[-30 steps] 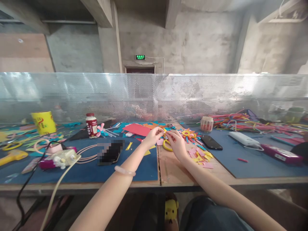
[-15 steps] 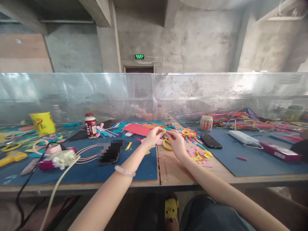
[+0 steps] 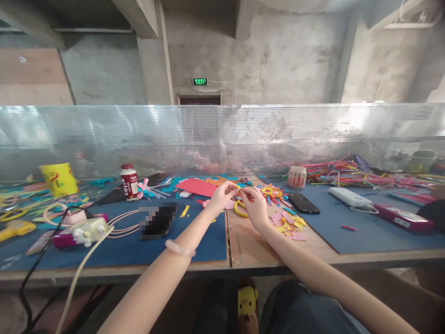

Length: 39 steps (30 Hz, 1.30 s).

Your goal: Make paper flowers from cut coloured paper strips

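My left hand and my right hand meet above the middle of the table, fingertips pinched together. Between them is a small yellow piece, apparently paper, mostly covered by the fingers. A yellow loop, like a scissors handle, lies just under my right hand. Beyond that hand is an orange and yellow paper flower. Pink and yellow paper scraps are heaped to its right. A red paper sheet lies behind my left hand.
On the left stand a yellow tub and a coffee bottle, near a power strip with cables. To the right are a black phone, a jar, a white power bank and colourful pipe cleaners. A perforated metal screen runs behind.
My view has shifted very slightly to the right. Both hands keep their pinch on the small yellow piece, with only slight finger movement.
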Each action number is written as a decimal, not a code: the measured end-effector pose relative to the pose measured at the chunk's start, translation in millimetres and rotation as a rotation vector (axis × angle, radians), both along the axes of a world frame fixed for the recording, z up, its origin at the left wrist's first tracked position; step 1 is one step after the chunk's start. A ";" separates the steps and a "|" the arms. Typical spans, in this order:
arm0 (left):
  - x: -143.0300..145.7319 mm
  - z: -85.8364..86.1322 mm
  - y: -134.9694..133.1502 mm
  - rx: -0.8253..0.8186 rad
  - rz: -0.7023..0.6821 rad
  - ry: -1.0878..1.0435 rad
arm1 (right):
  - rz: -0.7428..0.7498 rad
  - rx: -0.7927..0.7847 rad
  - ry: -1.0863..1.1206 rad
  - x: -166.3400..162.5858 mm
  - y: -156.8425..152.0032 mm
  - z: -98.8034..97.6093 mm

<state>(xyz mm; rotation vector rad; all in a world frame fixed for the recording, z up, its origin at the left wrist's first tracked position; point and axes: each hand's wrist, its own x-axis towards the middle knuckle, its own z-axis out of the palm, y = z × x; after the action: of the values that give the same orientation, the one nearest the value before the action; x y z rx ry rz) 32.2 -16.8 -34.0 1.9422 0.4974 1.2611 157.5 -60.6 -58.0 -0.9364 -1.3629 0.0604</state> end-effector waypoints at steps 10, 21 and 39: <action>-4.0 5.8 -1.5 -0.079 -0.061 0.011 | 0.046 -0.056 0.025 -1.1 -4.2 3.0; -4.5 6.8 -2.5 -0.212 -0.046 -0.022 | 0.139 -0.147 0.117 -1.1 -2.7 4.8; -5.4 3.1 4.1 -0.166 0.069 0.073 | 0.245 -0.328 0.207 2.1 3.0 1.2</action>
<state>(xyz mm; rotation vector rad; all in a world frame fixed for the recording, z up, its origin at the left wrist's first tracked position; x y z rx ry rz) 26.8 -12.7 -30.9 1.8498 0.6899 1.1555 159.5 -57.6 -56.7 -0.9975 -1.2890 0.5669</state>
